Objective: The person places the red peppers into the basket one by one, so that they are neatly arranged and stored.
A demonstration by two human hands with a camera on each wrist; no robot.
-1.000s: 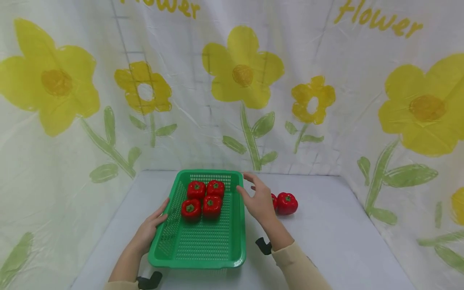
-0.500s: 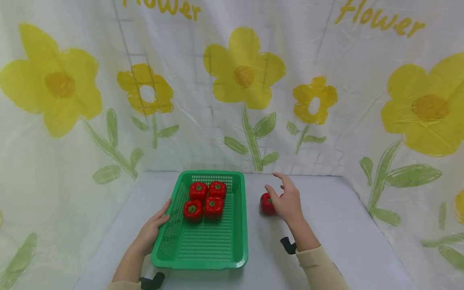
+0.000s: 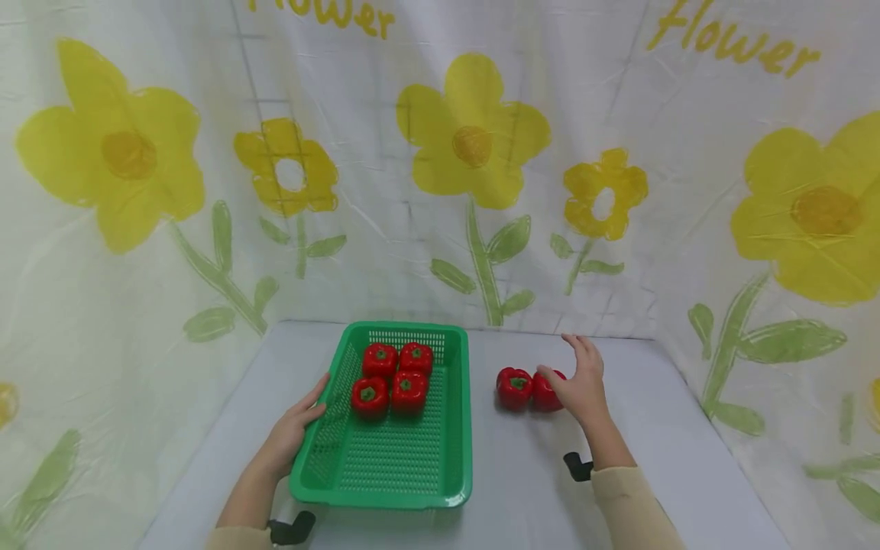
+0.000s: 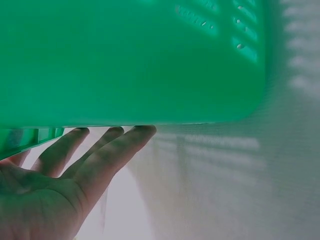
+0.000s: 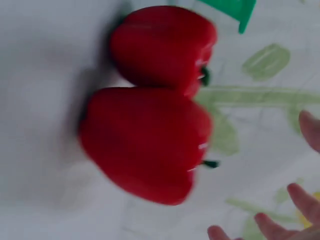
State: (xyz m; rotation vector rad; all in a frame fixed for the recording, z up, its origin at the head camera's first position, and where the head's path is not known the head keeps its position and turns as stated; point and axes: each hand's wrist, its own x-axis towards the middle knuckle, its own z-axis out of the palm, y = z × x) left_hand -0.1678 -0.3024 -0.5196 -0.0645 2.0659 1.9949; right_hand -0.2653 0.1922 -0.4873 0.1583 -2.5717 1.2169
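Observation:
A green plastic basket (image 3: 469, 435) stands left of centre in the head view, with several red bell peppers (image 3: 370, 399) grouped toward its far end. My left hand (image 3: 290, 437) rests against the basket's left side. Its extended fingers (image 4: 107, 157) touch the green wall in the left wrist view. To the right of the basket, two more red bell peppers sit side by side, a left one (image 3: 514, 388) and a right one (image 3: 547, 393). My right hand (image 3: 584, 386), fingers spread and holding nothing, hovers beside the right pepper and partly covers it in the head view.
A white table (image 3: 509, 473) carries everything. Behind it hangs a white curtain (image 3: 371, 267) printed with yellow flowers, which also runs along both sides. Black camera mounts (image 3: 577, 466) sit at both wrists.
My right hand has left the basket's right rim and travelled right to the two loose bell peppers, passing over the left one. The left hand stays at the basket.

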